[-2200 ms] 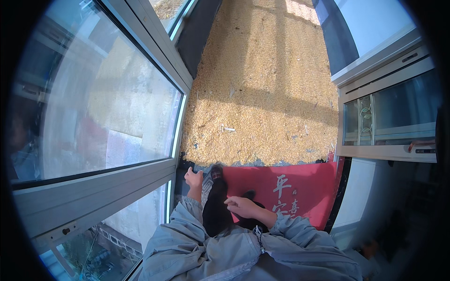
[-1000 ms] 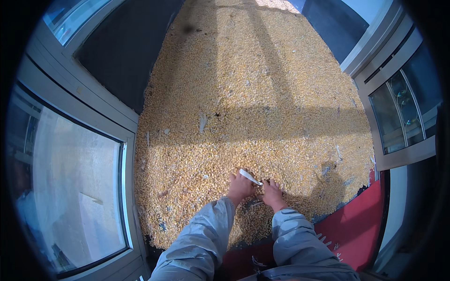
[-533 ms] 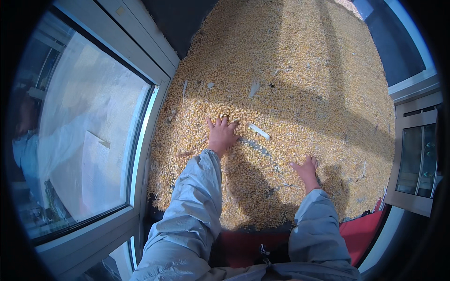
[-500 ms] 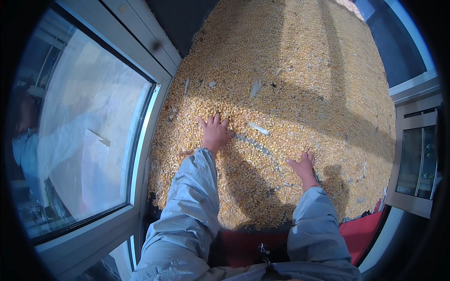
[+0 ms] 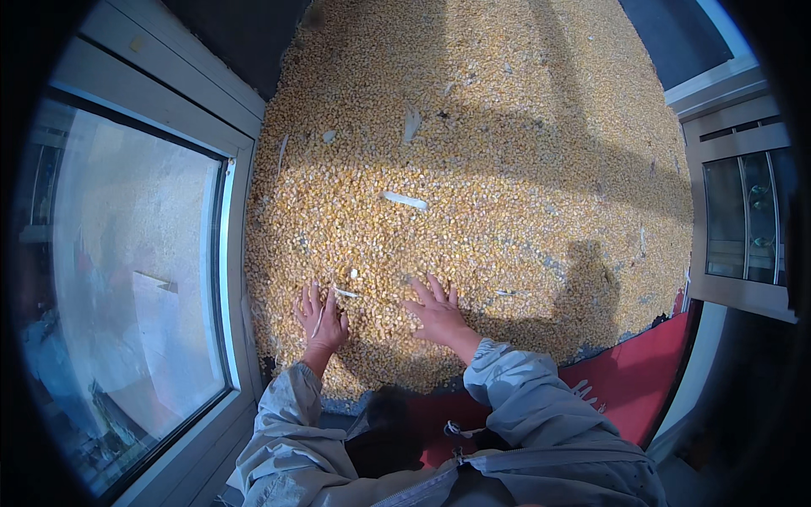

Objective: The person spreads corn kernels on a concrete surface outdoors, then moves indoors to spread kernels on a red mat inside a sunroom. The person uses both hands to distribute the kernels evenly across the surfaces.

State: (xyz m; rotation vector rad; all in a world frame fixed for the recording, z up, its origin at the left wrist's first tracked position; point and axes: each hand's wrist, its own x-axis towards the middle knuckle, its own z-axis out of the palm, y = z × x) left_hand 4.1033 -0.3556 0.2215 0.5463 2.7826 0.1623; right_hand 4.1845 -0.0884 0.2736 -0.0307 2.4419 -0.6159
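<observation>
A wide layer of yellow corn kernels (image 5: 355, 237) is spread over the floor in front of me. My left hand (image 5: 323, 323) lies on the kernels near the glass door, fingers apart and pointing away from me. A thin pale strip shows across the back of it. To its right, my right hand (image 5: 439, 316) also rests on the corn with fingers spread. Neither hand grips anything. Just past the left fingertips lies a small white sliver (image 5: 345, 293). Farther out is a longer white strip (image 5: 404, 200), perhaps husk.
A white-framed glass door (image 5: 241, 279) stands along the left. On the right is another framed glass door panel (image 5: 743, 220). A red mat (image 5: 634, 363) borders the corn near me. Dark panels (image 5: 688, 42) flank the far corn, where pale flakes (image 5: 411, 123) are scattered.
Both hands have come nearer to my body and closer together, the right one moving leftward. Kernels now cover much of the grey floor streak between them. The view has shifted.
</observation>
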